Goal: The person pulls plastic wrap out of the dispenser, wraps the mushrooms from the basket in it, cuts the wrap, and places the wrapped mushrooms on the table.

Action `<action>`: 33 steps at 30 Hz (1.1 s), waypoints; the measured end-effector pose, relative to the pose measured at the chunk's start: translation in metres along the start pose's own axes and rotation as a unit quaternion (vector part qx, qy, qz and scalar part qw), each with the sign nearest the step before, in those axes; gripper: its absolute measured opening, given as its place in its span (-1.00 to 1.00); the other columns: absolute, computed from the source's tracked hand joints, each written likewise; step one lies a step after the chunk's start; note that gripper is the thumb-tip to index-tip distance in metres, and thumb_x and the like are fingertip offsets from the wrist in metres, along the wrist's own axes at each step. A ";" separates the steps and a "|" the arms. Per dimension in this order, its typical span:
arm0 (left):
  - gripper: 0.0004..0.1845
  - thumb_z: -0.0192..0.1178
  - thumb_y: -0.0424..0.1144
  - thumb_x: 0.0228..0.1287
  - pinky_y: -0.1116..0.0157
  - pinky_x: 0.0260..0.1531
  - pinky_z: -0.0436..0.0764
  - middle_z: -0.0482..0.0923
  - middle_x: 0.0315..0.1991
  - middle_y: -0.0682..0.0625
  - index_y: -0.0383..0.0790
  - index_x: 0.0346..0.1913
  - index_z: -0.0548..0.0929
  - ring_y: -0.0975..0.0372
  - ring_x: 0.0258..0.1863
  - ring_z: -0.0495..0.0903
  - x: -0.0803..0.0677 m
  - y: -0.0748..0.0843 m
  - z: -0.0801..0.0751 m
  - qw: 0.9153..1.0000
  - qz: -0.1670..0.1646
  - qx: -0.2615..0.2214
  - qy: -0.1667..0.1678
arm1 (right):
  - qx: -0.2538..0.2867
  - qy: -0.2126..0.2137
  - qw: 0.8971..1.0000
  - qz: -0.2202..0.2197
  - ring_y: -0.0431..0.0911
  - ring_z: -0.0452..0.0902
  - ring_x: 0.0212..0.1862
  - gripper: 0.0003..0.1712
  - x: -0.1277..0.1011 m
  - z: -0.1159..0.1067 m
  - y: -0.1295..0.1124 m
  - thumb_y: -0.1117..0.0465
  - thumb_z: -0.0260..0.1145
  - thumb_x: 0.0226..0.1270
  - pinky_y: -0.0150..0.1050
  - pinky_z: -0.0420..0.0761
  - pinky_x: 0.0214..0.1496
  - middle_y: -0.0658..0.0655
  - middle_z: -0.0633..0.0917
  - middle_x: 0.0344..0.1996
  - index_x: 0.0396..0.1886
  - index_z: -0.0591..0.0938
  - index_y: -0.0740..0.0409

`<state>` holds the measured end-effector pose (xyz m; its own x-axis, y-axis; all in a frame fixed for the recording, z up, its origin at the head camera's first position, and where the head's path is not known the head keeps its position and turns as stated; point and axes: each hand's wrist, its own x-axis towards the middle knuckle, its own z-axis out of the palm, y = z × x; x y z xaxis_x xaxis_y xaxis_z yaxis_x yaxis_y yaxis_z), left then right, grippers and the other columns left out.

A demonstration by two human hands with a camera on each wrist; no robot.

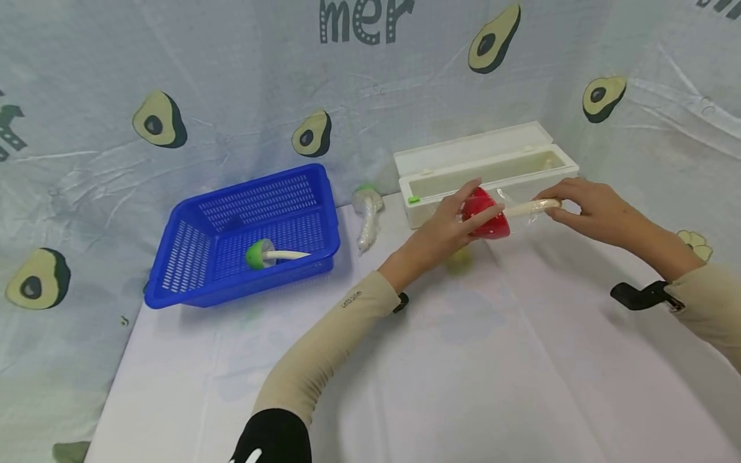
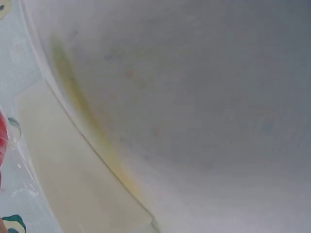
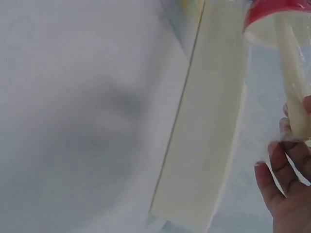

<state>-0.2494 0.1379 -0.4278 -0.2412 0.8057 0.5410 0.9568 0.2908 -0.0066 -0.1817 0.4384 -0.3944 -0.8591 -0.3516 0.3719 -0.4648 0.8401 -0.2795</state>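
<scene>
A toy mushroom (image 1: 491,220) with a red cap and a long cream stem, in clear plastic wrap, is held between both hands in front of the white box. My left hand (image 1: 450,224) grips its cap with spread fingers. At the far end of the stem, my right hand (image 1: 599,209) pinches it between thumb and fingers. In the right wrist view the stem (image 3: 291,73) runs from under the cap down to the right hand's fingers. The left wrist view catches only a sliver of the red cap (image 2: 2,138).
Behind the hands stands a long white box (image 1: 411,215), lid raised, with a green tab on its front. At left is a blue basket (image 1: 243,286) holding a green-capped mushroom (image 1: 260,254). A wrapped mushroom (image 1: 368,212) lies between them on the white table (image 1: 451,386).
</scene>
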 end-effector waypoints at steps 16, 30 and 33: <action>-0.36 0.05 -0.33 0.56 0.39 0.34 0.37 -0.18 0.61 -0.22 -0.15 0.57 0.09 -0.01 0.53 0.10 0.007 -0.012 -0.011 0.994 -0.072 -0.083 0.008 | 0.027 0.105 0.989 -0.101 -0.56 0.35 -0.04 -0.47 0.021 -0.005 -0.007 0.62 0.51 0.00 -0.79 0.31 0.02 0.18 0.64 -0.06 0.01 0.68 0.23; -0.39 -0.08 -0.50 0.41 0.47 0.19 0.43 0.19 0.51 -0.12 -0.21 0.50 0.36 0.12 0.47 0.26 0.011 -0.034 -0.026 0.972 -0.074 -0.224 0.011 | 0.003 0.103 0.989 -0.105 -0.37 0.41 -0.18 -0.49 0.031 -0.014 -0.004 0.55 0.51 0.08 -0.73 0.35 -0.14 0.15 0.70 -0.03 0.05 0.73 0.13; -0.57 0.04 -0.46 0.52 0.41 0.27 0.45 0.38 0.39 -0.18 -0.33 0.38 0.51 0.12 0.41 0.37 0.010 -0.038 -0.023 0.956 -0.066 -0.277 0.075 | 0.005 0.102 0.988 -0.112 -0.35 0.41 -0.16 -0.49 0.032 -0.012 -0.005 0.55 0.51 0.08 -0.73 0.34 -0.13 0.15 0.70 -0.03 0.04 0.74 0.13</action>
<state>-0.2842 0.1229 -0.4034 -0.3787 0.6855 0.6218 0.8690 0.0322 0.4938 -0.2037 0.4278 -0.3703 -0.6741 -0.4360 0.5962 -0.6405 0.7470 -0.1779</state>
